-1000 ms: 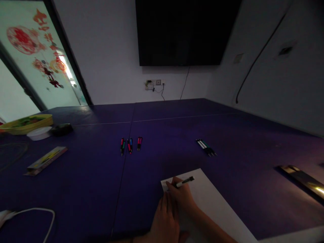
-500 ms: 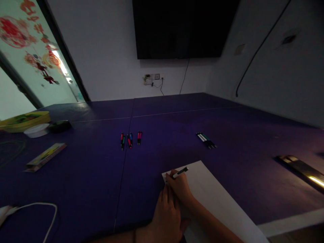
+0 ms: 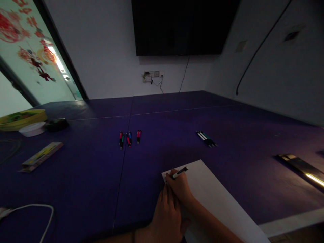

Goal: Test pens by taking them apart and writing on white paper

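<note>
A white sheet of paper [image 3: 212, 189] lies at an angle on the purple table [image 3: 88, 189]. Near its upper left corner, my right hand [image 3: 179, 185] grips a white and black pen [image 3: 180, 172], its tip end hidden behind my fingers. My left hand [image 3: 167, 212] rests flat along the paper's left edge, fingers stretched out and just below the right hand. Beyond the paper lie three white and dark pens [image 3: 206, 138] side by side. Farther left are several coloured pens in small groups, among them a red and a green pen [image 3: 122, 140] and a pink pair [image 3: 139, 137].
A lit lamp-like bar [image 3: 303, 168] lies at the right. On the left are a long cardboard box [image 3: 42, 157], a white bowl [image 3: 32, 129], a dark round object [image 3: 57, 125], a yellow tray [image 3: 37, 116] and a white cable [image 3: 48, 216]. A black screen [image 3: 184, 27] hangs on the wall.
The whole view has shifted slightly, so the left-side things sit a little farther left and higher. Both hands stay in nearly the same place on the paper.
</note>
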`<state>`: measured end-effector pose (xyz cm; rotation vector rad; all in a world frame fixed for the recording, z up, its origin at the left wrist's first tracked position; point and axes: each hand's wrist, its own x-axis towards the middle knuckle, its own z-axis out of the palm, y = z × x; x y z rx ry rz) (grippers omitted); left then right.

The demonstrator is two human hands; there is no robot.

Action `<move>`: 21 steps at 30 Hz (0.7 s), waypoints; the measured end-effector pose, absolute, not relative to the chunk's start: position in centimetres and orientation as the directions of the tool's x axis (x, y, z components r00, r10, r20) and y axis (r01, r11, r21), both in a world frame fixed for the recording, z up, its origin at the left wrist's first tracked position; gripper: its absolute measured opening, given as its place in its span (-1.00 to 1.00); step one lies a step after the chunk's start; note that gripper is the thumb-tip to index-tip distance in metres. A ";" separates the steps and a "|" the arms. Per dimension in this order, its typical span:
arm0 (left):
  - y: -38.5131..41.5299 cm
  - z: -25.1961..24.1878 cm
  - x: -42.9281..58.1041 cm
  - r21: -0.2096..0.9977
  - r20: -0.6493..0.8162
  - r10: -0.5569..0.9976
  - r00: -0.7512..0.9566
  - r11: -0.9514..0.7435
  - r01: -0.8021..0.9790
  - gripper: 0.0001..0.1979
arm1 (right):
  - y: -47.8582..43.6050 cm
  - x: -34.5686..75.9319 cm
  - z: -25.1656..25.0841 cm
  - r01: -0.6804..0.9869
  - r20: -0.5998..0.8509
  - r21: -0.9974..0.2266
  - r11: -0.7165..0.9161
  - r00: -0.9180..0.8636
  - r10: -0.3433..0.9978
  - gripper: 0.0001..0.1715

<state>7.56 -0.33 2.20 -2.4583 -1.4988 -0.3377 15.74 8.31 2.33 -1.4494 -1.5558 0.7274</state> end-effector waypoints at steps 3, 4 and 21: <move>-0.4 2.1 7.6 -0.062 0.287 0.854 0.433 -0.435 0.898 -0.26 | 8.2 15.7 2.4 0.471 0.198 -0.869 0.152 0.048 0.979 -0.76; -0.4 2.0 7.6 -0.055 0.280 0.858 0.430 -0.433 0.900 -0.26 | 8.2 15.7 2.5 0.470 0.198 -0.869 0.153 0.047 0.979 -0.76; -0.4 2.7 7.5 -0.075 0.310 0.829 0.464 -0.466 0.882 -0.27 | 8.1 15.6 2.5 0.467 0.200 -0.872 0.147 0.066 0.978 -0.75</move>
